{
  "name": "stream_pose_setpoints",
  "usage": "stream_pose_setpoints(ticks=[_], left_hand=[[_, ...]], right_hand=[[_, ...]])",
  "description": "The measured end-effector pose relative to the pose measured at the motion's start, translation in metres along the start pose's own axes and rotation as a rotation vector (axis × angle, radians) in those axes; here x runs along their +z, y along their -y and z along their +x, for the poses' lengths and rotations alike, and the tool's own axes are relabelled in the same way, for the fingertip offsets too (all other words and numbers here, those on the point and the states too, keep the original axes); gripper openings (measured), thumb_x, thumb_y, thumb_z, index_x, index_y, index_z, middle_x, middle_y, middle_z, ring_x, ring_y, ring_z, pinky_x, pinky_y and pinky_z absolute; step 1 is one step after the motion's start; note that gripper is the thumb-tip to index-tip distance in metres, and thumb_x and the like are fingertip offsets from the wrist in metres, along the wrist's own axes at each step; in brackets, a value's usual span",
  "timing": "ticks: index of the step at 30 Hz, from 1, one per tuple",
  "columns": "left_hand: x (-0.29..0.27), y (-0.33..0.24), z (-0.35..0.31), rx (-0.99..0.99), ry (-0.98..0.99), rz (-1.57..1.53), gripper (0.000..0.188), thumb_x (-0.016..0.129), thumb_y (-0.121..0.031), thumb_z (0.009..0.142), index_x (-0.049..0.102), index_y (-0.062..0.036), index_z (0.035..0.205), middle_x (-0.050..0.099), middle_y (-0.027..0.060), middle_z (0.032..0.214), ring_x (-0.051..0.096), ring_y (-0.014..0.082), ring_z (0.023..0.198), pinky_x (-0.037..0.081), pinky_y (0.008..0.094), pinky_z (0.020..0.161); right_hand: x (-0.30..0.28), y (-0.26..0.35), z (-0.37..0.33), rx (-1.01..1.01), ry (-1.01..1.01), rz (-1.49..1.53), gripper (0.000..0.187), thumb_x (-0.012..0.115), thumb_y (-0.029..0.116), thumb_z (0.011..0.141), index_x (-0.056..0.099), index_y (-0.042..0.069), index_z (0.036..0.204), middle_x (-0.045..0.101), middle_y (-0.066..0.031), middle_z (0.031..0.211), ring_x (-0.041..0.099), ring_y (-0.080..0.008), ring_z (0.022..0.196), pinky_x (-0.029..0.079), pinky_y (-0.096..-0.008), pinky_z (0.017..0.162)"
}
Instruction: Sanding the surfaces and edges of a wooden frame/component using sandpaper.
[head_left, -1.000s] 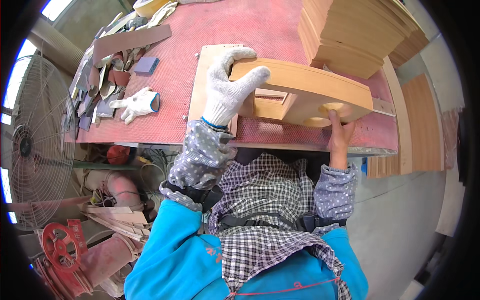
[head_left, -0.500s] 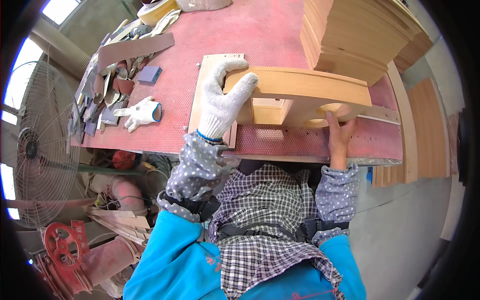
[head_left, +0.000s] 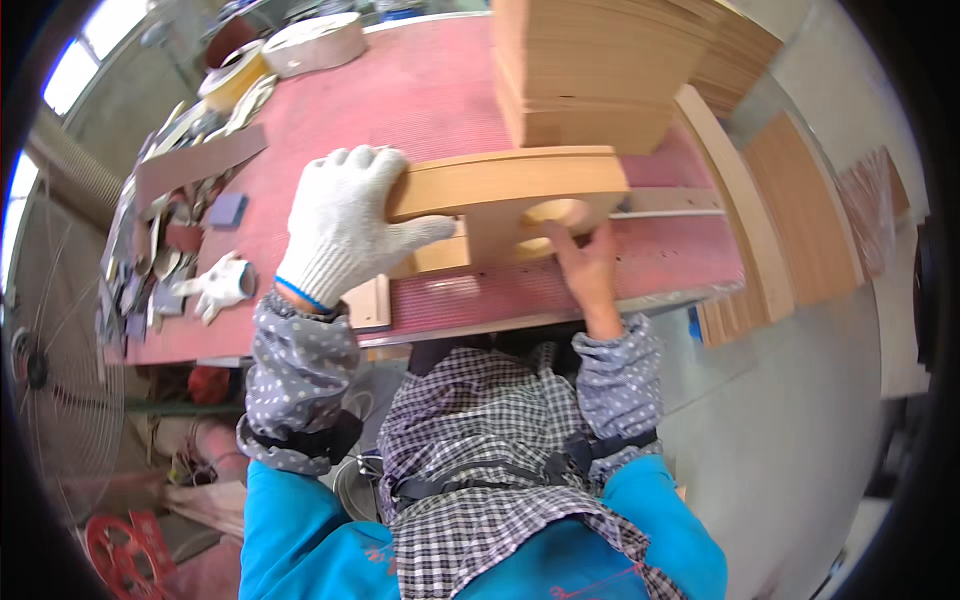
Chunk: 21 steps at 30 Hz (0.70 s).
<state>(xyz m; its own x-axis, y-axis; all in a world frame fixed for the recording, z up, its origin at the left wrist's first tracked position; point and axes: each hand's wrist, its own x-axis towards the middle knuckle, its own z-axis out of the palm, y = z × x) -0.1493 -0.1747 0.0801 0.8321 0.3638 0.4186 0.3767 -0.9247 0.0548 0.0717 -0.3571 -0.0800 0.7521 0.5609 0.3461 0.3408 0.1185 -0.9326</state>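
Note:
A pale wooden box-like piece stands on the red table, with a long top edge, a square opening towards its left and a round hole towards its right. My left hand, in a white knitted glove, grips its left end, the thumb laid across the near side over the square opening. At the right end, my bare right hand holds the piece by the rim of the round hole. Under the left end, mostly covered, lies a flat light board.
Stacked wooden panels rise behind the piece. At left lie a loose white glove, a purple-grey sanding block and a heap of abrasive strips. Rolls sit at the far edge. Boards lean at right; a fan stands left.
My left hand has shifted its hold on the left end, its thumb now lower across the near side. My right hand keeps its hold at the round hole. The whole view has turned somewhat.

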Motion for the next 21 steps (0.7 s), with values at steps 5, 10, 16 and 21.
stream_pose_setpoints(ticks=[5,10,16,21], left_hand=[[0.012,-0.003,0.011,-0.030,0.079,-0.073,0.063,0.090,-0.045,0.071,0.066,-0.0028,0.110,0.067,0.0181,0.103,0.065,0.0398,0.100,0.052,0.0471,0.089],[0.016,-0.006,0.009,-0.039,0.007,-0.117,0.061,0.092,-0.046,0.067,0.063,-0.0033,0.101,0.066,0.0165,0.093,0.067,0.0388,0.093,0.054,0.0467,0.082],[0.022,0.005,0.014,0.068,-0.194,-0.178,0.055,0.089,-0.052,0.067,0.063,-0.0056,0.077,0.063,0.0156,0.072,0.064,0.0389,0.069,0.052,0.0503,0.070],[0.015,-0.013,0.029,-0.072,-0.044,-0.276,0.056,0.086,-0.055,0.065,0.069,-0.0073,0.088,0.071,0.0151,0.084,0.072,0.0375,0.086,0.055,0.0510,0.084]], right_hand=[[-0.048,-0.009,0.002,-0.186,0.020,-0.144,0.057,0.082,0.020,0.091,0.060,-0.004,0.137,0.065,-0.0176,0.137,0.062,-0.0273,0.127,0.048,-0.0393,0.109],[-0.099,-0.027,0.023,-0.035,-0.268,-0.184,0.057,0.071,0.038,0.099,0.062,-0.004,0.137,0.067,-0.0227,0.134,0.064,-0.0342,0.128,0.049,-0.0442,0.106],[-0.077,-0.053,0.074,0.318,-0.072,-0.564,0.065,0.062,0.051,0.098,0.069,-0.009,0.122,0.072,-0.0362,0.107,0.074,-0.0432,0.099,0.056,-0.0500,0.083],[-0.115,-0.097,0.072,0.281,0.105,-0.030,0.038,0.071,0.023,0.089,0.069,-0.001,0.119,0.072,-0.0101,0.100,0.070,-0.0241,0.085,0.059,-0.0417,0.072]])
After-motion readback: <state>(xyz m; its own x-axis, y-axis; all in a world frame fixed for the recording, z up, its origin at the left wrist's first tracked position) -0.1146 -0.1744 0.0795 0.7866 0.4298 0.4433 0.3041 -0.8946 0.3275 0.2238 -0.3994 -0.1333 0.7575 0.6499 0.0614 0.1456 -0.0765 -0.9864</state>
